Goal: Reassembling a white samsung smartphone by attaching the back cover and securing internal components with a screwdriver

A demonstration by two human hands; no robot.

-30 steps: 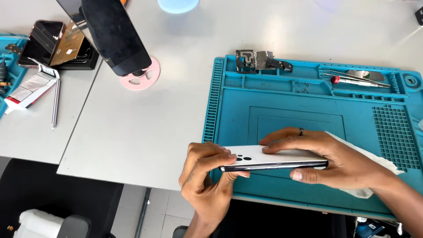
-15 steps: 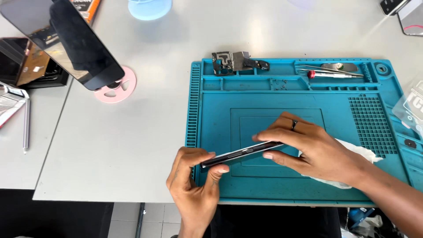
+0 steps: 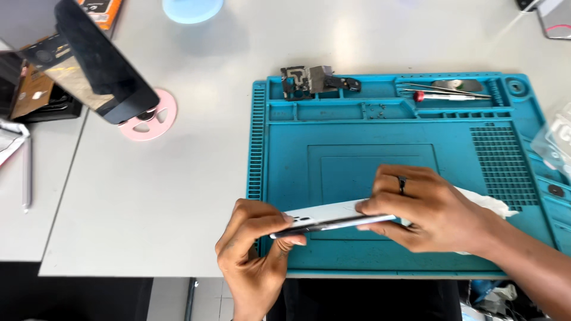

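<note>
A slim white smartphone (image 3: 333, 218) is held edge-on over the near part of a teal repair mat (image 3: 369, 128). My left hand (image 3: 256, 249) pinches its left end between thumb and fingers. My right hand (image 3: 431, 208), with a dark ring on one finger, grips the right end from above. A white cloth (image 3: 485, 203) lies on the mat under my right wrist.
Small dark phone parts (image 3: 312, 79) and a red-handled screwdriver (image 3: 449, 95) sit in the mat's far trays. A dark tablet on a pink stand (image 3: 148, 116) is at the left. A light blue disc (image 3: 191, 8) lies at the far edge. Clear bags (image 3: 556, 139) sit at right.
The phone has tilted from showing its white back toward edge-on, and both hands have shifted with it further onto the mat. The view moved left.
</note>
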